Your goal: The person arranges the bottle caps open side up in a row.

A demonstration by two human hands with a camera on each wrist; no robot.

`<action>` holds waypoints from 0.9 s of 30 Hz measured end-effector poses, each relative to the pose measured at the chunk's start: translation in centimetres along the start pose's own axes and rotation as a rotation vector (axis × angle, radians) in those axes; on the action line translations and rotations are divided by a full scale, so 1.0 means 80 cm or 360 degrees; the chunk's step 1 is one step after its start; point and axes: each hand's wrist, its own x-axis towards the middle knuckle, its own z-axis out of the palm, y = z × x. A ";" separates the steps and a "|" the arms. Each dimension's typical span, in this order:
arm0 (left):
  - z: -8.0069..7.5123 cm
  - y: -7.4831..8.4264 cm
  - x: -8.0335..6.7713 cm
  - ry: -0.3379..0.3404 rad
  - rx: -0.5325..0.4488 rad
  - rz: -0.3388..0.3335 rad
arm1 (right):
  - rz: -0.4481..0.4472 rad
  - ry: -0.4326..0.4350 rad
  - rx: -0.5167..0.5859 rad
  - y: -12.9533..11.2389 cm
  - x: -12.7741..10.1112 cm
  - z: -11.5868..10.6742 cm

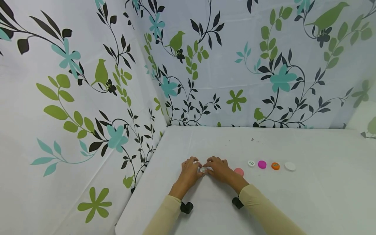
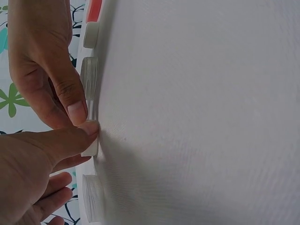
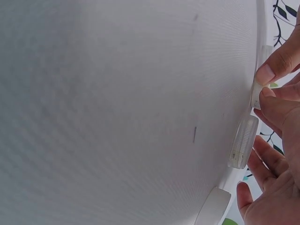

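Note:
Both hands meet over the white table at a small whitish cap. My left hand comes from the left and pinches the cap between thumb and finger. From the other side my right hand grips it with thumb and fingertips. In the left wrist view the white cap stands on the table, partly covered by the left thumb. A clear ribbed cap lies on one side of the hands, and another clear cap on the other. The right wrist view shows both thumbs at the white cap.
Right of the hands lie a salmon-pink cap, a white printed cap, a magenta cap, an orange cap and a larger white cap. A leaf-patterned curtain hangs behind the white table.

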 end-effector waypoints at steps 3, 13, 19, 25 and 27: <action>0.001 0.001 0.000 0.0003 0.0018 -0.0004 | -0.0008 0.0010 -0.0012 0.001 -0.001 0.000; -0.002 0.010 -0.002 0.0017 0.0045 0.0038 | 0.0037 -0.0024 -0.0019 0.006 -0.011 -0.013; -0.001 0.024 0.004 -0.0011 0.0045 0.0073 | 0.0078 -0.0045 0.0003 0.018 -0.022 -0.025; 0.002 0.036 0.010 -0.0049 0.0075 0.0102 | 0.0124 -0.0022 -0.0047 0.034 -0.032 -0.027; 0.004 0.039 0.011 -0.0064 0.0083 0.0106 | 0.0127 -0.0015 -0.0049 0.036 -0.034 -0.028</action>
